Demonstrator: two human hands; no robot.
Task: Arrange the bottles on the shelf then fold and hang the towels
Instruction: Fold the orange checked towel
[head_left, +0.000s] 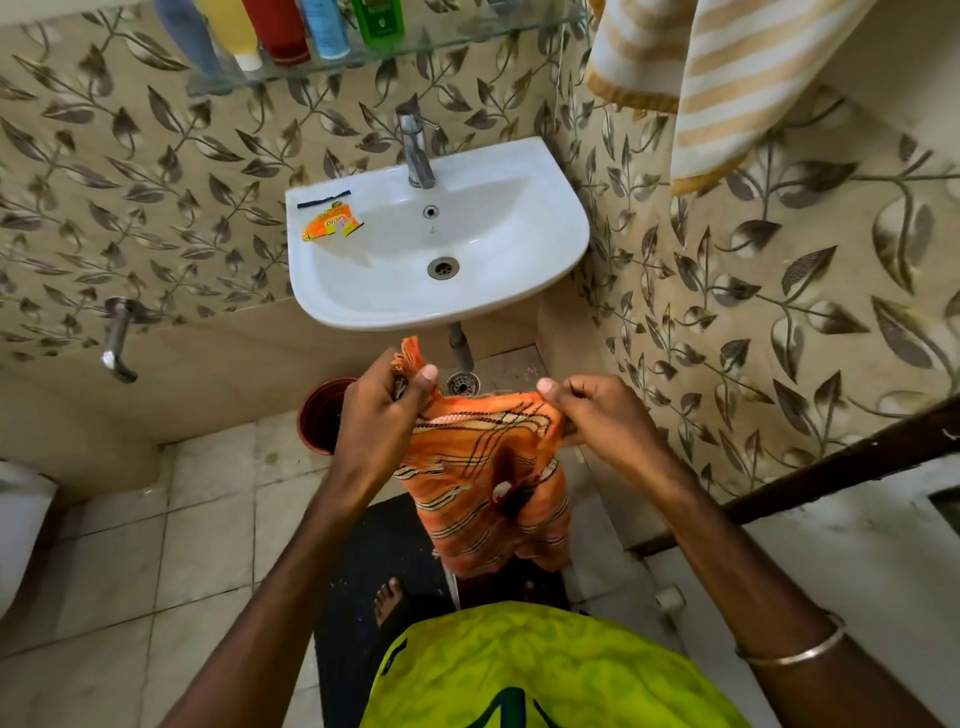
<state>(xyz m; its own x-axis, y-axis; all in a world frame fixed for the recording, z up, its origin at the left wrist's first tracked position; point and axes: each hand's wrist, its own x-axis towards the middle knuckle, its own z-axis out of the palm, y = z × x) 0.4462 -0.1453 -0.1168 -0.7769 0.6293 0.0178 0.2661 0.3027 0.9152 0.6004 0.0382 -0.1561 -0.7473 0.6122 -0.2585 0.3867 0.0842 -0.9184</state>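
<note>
The bottles (280, 28) stand in a row on the glass shelf (363, 57), and a striped towel (727, 78) already hangs at right. My left hand (382, 415) and right hand (597, 415) pinch the orange towel's (488, 483) top edge below the sink (519, 291); I judge folding and hanging it remain.

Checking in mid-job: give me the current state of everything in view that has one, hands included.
Left hand: pinching the orange towel's top edge.
Right hand: pinching the same edge.
Orange towel: held up below the sink, hanging, crumpled.
Striped towel: already hung, upper right.
Bottles: lined up on the glass shelf.
Sink: dry-looking, an opened orange sachet on its rim.
Tap: no water running.
</note>
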